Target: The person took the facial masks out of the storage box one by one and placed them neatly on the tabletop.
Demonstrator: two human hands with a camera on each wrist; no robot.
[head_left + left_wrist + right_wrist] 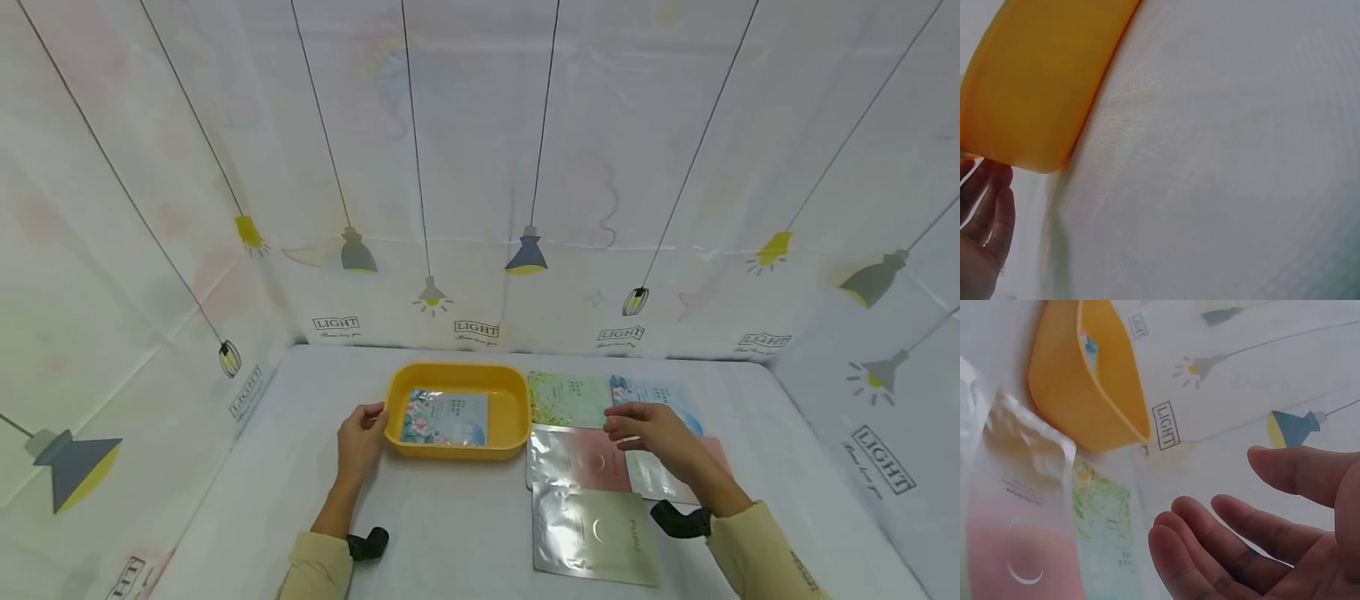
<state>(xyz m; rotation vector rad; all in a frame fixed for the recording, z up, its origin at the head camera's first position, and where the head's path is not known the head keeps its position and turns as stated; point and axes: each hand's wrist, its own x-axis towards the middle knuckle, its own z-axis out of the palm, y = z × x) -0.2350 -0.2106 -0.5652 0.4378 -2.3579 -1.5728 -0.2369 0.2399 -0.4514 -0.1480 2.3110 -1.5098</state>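
A yellow plastic tray (517, 417) stands on the white table with a blue floral sheet mask packet (446, 417) lying flat in it. My left hand (358, 443) holds the tray's left end at the rim, fingertips against the outer wall (1035, 94). Over the packets right of the tray, my right hand (656, 437) hovers with nothing in it, fingers apart and slightly bent. Beneath or near it lie a green packet (566, 398), a blue packet (656, 393), a pink-and-silver packet (577, 458) and another pink-and-silver packet (652, 477), partly hidden by that hand.
Closest to me lies a gold-silver packet (592, 533). A white cloth covers the table (442, 533). Behind and at both sides hangs a curtain (472, 167) printed with lamps. Each wrist carries a black strap mount (367, 544).
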